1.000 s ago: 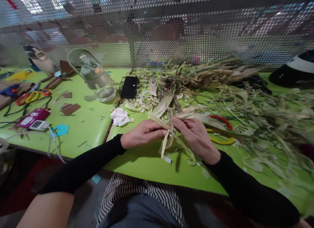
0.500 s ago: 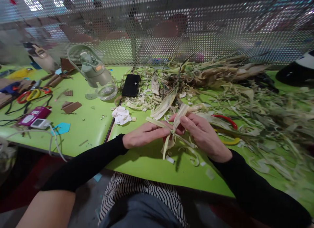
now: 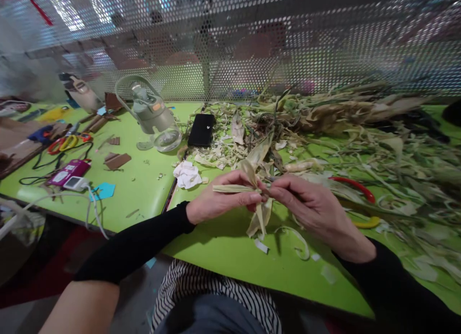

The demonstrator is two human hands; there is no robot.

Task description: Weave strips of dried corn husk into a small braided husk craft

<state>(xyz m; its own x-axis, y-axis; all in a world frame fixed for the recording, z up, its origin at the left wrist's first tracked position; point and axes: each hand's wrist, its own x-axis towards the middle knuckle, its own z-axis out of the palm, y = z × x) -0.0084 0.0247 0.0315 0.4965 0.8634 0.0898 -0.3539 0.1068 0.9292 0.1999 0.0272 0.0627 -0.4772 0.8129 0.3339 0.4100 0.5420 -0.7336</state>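
So, left hand [image 3: 226, 197]: holding, thumb and fingers closed on a husk bundle [image 3: 262, 216] at the centre of the frame; one pale strip [image 3: 230, 188] lay across the fingers, its end pointing left.

Right hand [image 3: 313, 207]: narrow, thumb and fingertips pinched on the right side of that bundle, just beside the left hand.

Husk bundle: raised above the table [image 3: 223, 250], some strips pointing up, others hanging below the fingers.

Under the hands: a pale curl [image 3: 305, 250] and a white scrap [image 3: 261, 246] on the green top, lower centre.

Handles: one red [image 3: 355, 185], one yellow [image 3: 368, 223], right of the right hand, partly hidden by husks.

Crumpled paper [image 3: 187, 174]: left of centre, near the left hand.

Phone [image 3: 201, 130]: black, flat, above the paper, with shreds [image 3: 219, 149] beside it.

Husk pile [image 3: 363, 111]: spread across the upper right.

Bottle [image 3: 158, 118]: green-lidded, upper left; a second bottle [image 3: 84, 94] stood farther left.

Left side: scissors [image 3: 68, 143], a purple device [image 3: 70, 172], a white plug [image 3: 76, 183] with a cable, blue card [image 3: 103, 191] and brown cardboard [image 3: 117, 161].

Mesh [image 3: 216, 51]: perforated, across the top.
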